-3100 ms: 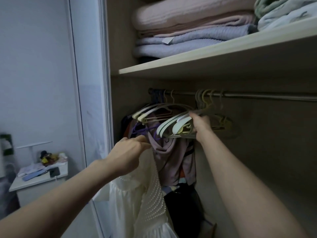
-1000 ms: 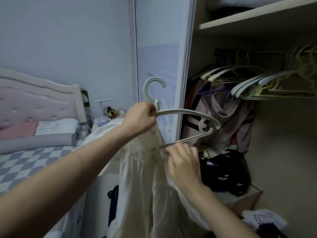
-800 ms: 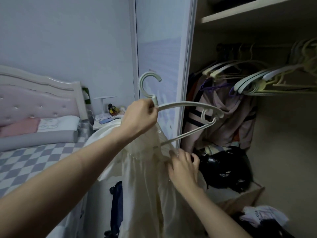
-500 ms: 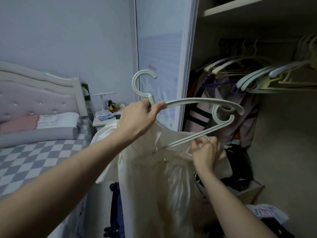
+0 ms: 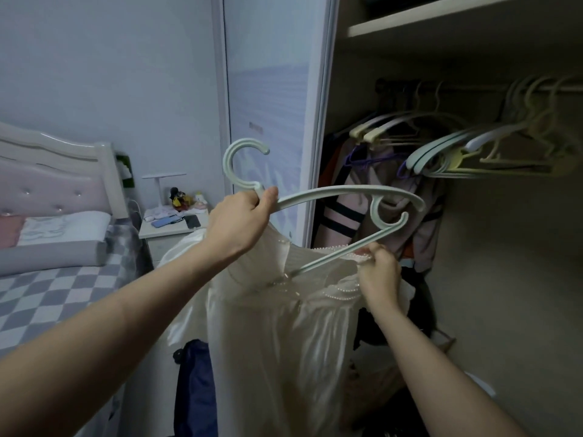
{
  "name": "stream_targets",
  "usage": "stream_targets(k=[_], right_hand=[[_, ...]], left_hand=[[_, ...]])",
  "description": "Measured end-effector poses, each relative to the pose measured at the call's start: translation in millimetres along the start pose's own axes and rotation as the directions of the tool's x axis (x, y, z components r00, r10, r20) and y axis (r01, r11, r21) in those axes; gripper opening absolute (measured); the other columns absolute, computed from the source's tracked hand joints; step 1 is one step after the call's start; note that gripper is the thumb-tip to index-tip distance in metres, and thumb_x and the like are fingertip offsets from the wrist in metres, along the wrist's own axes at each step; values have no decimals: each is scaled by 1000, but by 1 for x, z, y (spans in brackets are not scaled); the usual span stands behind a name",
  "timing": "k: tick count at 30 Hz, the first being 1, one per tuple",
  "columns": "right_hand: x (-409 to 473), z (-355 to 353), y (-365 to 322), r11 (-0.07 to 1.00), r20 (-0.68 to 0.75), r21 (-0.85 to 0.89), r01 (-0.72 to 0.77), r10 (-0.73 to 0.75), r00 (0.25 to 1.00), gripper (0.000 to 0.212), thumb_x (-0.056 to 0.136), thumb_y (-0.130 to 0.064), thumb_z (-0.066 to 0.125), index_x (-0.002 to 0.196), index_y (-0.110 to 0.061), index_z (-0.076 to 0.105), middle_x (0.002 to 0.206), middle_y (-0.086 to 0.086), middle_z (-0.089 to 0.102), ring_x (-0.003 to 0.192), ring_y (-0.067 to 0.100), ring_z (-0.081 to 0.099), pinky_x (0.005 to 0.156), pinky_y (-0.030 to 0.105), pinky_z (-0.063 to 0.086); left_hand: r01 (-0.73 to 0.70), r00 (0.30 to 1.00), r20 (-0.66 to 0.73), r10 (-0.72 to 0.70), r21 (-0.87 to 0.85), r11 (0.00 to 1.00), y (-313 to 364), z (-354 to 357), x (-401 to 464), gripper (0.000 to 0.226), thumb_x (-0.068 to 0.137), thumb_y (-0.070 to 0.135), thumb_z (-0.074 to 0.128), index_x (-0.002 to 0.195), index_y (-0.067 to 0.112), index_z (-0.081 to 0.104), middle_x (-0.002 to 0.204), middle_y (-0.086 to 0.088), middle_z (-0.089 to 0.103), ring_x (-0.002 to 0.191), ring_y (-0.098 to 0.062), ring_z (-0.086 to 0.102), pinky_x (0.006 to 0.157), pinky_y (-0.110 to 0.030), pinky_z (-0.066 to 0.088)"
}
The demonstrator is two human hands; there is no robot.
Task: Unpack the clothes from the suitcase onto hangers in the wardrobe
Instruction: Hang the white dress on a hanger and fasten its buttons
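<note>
My left hand (image 5: 239, 220) grips a pale green plastic hanger (image 5: 340, 192) at the base of its hook, holding it up in front of the wardrobe's door edge. A white satin garment (image 5: 277, 335) with a pearl-beaded neckline hangs below; the hanger's left end sits inside it, the right end sticks out bare. My right hand (image 5: 378, 275) pinches the beaded neckline just under the hanger's lower bar. Inside the open wardrobe, a rail (image 5: 473, 88) carries several empty hangers (image 5: 457, 156) and a few hung clothes (image 5: 385, 216).
A sliding wardrobe door (image 5: 271, 105) stands just behind the hanger. A wardrobe shelf (image 5: 426, 17) runs above the rail. A bed (image 5: 47, 279) and a white nightstand (image 5: 172, 228) are at the left. A dark blue suitcase (image 5: 195, 389) stands low behind the garment. Dark clothes lie on the wardrobe floor.
I took a hanger from the rail and turned left, away from the wardrobe's inside. My right hand moved up and right along the neckline, spreading it towards the hanger's right end.
</note>
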State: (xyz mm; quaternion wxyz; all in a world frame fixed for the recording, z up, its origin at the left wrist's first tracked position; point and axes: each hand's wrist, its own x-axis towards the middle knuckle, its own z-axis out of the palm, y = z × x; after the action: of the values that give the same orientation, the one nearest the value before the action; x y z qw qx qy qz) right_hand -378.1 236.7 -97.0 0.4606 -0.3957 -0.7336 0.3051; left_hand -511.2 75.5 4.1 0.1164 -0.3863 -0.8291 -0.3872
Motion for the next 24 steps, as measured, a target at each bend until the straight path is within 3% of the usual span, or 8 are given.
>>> stream_targets(k=[2, 4, 8, 11, 14, 17, 20, 24], right_hand=[[3, -2, -6, 994, 6, 78, -80, 79, 997, 28, 77, 2, 44, 79, -14, 67, 93, 12, 66, 92, 30, 58, 82, 33, 43], [3, -4, -8, 999, 19, -16, 51, -51, 999, 25, 78, -15, 46, 84, -7, 69, 94, 14, 65, 96, 34, 57, 86, 33, 41], [5, -7, -1, 714, 275, -638, 288, -139, 951, 56, 78, -57, 59, 115, -15, 59, 118, 4, 53, 115, 24, 45, 95, 34, 30], [8, -12, 0, 590, 268, -755, 286, -120, 956, 40, 87, -40, 47, 119, -17, 56, 126, 0, 47, 118, 20, 39, 93, 35, 24], [14, -13, -2, 670, 262, -686, 282, -134, 956, 35, 86, -22, 37, 105, -22, 66, 127, -6, 50, 119, 20, 40, 91, 37, 18], [18, -21, -1, 891, 245, -430, 147, -42, 969, 29, 83, -3, 44, 87, -19, 69, 106, -1, 66, 103, 23, 57, 87, 34, 43], [16, -28, 6, 960, 241, -248, 128, -67, 968, 29, 75, 8, 44, 79, -11, 65, 86, 5, 69, 88, 29, 62, 75, 36, 50], [-7, -7, 5, 936, 520, -66, 346, -263, 813, 41, 73, 15, 42, 88, -8, 73, 101, -3, 56, 106, 25, 56, 94, 26, 41]], left_hand=[[-16, 1000, 15, 17, -36, 999, 1, 2, 4, 57, 97, 45, 31, 68, 6, 60, 66, -9, 57, 73, -32, 54, 61, -33, 33], [-24, 999, 33, 27, -86, 996, 3, 2, 7, 57, 98, 42, 31, 80, 1, 65, 74, -13, 61, 75, -32, 56, 63, -33, 34], [2, 994, 103, 19, -199, 980, 6, -1, 12, 47, 99, 36, 33, 76, 9, 63, 64, -2, 54, 62, -21, 47, 56, -31, 29], [16, 988, 153, 19, -229, 973, 5, -1, 12, 45, 99, 33, 34, 63, 16, 55, 54, 3, 41, 50, -13, 37, 49, -30, 25], [5, 987, 155, 32, -228, 974, 4, 3, 7, 45, 99, 34, 34, 61, 17, 54, 53, 4, 41, 49, -12, 37, 48, -29, 24], [36, 989, 145, -2, -232, 972, 2, 4, 6, 45, 99, 33, 35, 60, 19, 54, 53, 5, 42, 50, -12, 36, 48, -29, 25], [66, 990, 140, -30, -260, 963, 2, 4, 7, 46, 98, 33, 37, 57, 20, 53, 52, 3, 41, 49, -13, 35, 48, -29, 25], [57, 989, 150, -17, -269, 961, 11, 1, 5, 43, 98, 31, 38, 62, 15, 56, 52, 9, 43, 49, -8, 36, 48, -27, 28]])
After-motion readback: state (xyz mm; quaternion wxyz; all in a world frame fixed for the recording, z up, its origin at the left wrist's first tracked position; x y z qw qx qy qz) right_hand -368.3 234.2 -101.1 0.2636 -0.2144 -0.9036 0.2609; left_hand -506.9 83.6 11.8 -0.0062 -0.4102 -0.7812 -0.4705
